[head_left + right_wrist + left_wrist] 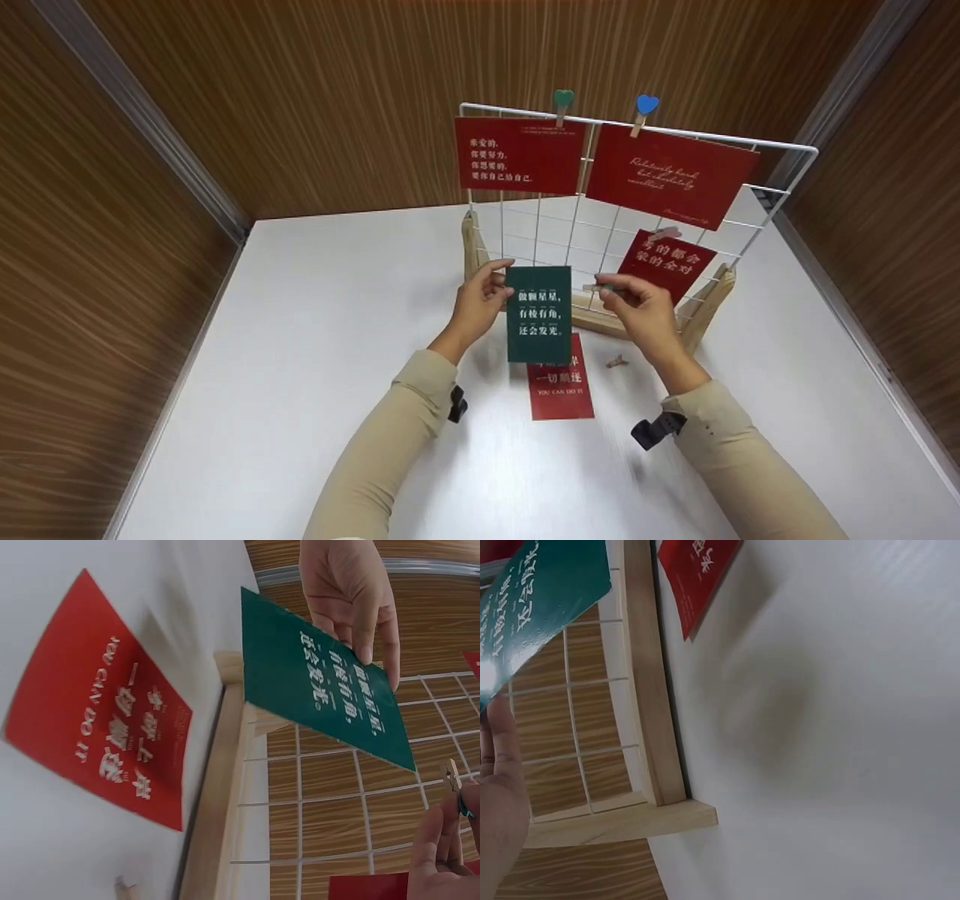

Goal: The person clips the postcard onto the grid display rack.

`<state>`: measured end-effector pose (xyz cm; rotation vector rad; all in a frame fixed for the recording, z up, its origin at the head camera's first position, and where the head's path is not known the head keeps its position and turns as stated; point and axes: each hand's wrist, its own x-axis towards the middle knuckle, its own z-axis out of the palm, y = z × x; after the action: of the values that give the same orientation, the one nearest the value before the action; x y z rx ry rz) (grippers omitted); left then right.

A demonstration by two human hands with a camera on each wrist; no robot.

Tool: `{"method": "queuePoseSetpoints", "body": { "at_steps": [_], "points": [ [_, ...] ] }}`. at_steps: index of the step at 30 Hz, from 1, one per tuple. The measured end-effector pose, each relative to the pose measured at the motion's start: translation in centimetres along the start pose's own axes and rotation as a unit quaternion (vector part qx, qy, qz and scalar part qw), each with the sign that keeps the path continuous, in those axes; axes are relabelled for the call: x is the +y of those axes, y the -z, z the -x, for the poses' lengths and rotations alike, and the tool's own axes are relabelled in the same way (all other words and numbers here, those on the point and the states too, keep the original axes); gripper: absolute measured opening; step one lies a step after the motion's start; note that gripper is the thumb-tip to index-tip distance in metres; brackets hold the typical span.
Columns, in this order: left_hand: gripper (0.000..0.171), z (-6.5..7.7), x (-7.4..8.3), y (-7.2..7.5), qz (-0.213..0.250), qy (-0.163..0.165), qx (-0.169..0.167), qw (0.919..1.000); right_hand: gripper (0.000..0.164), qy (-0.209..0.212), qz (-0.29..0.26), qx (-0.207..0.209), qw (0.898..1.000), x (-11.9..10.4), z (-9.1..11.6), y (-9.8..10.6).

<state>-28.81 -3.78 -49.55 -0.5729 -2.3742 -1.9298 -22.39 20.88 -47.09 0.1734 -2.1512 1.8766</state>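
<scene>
My left hand [480, 304] pinches a green card [538, 315] with white Chinese lettering by its left edge. It holds the card upright in front of the white wire grid [536, 225]. To the right, my right hand [645, 311] pinches a small wooden clothespin [452, 778] with a teal-green decoration. In the head view the clothespin's tip points left toward the card, with a gap between them. A red card [561, 386] lies on the table below, its top partly hidden behind the green card.
Two red cards [517, 157] hang from the grid's top, under clothespins with a green heart [563, 98] and a blue heart [646, 104]. Another red card [664, 266] is clipped lower right. A loose clothespin [617, 361] lies before the wooden base [705, 307].
</scene>
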Motion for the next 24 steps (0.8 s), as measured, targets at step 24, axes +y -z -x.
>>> {"method": "queuePoseSetpoints", "body": {
  "at_steps": [24],
  "points": [
    [0.041,-3.1,4.0,-2.4,-0.012,-0.072,0.001,0.9973,0.026,0.009,0.004,0.075,0.997,-2.1,-2.1,-0.5]
  ]
}}
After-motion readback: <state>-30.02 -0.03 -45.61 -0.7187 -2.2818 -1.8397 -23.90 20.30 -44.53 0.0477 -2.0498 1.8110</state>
